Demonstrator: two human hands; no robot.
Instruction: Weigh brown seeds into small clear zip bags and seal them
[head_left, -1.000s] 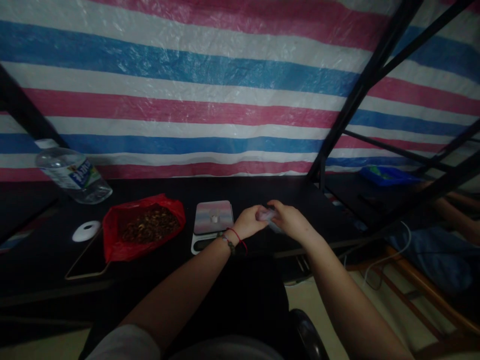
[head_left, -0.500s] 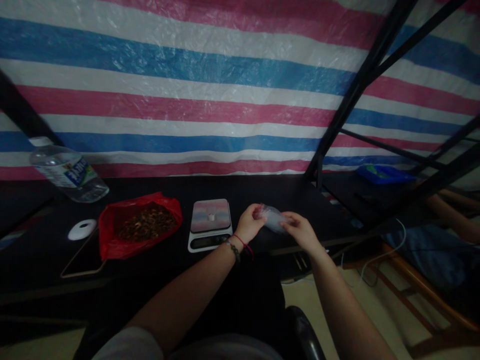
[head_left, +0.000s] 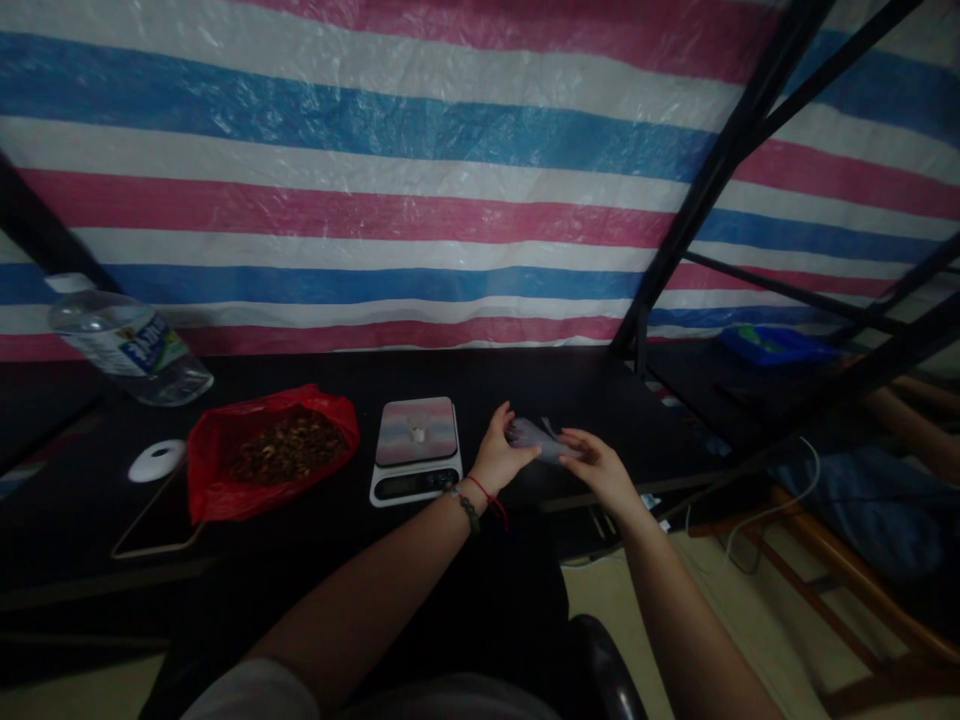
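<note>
A translucent plastic bag, crumpled or bundled, is between my hands just above the black desk. My left hand has its thumb on the bag's near side and its fingers behind the left end. At the other end, my right hand grips the bag between thumb and fingers. Left of my left hand sits a white kitchen scale with a small whitish piece on its plate. Beyond it, an open red plastic bag holds many small brown dried pieces.
A clear plastic bottle, a white round-ended object and a phone are on the left. A black metal frame rises at right. Past it are a blue tray and another person's arm.
My left fingers have spread and lifted a little around the bag. The bag has changed shape between my hands, and the view has shifted slightly.
</note>
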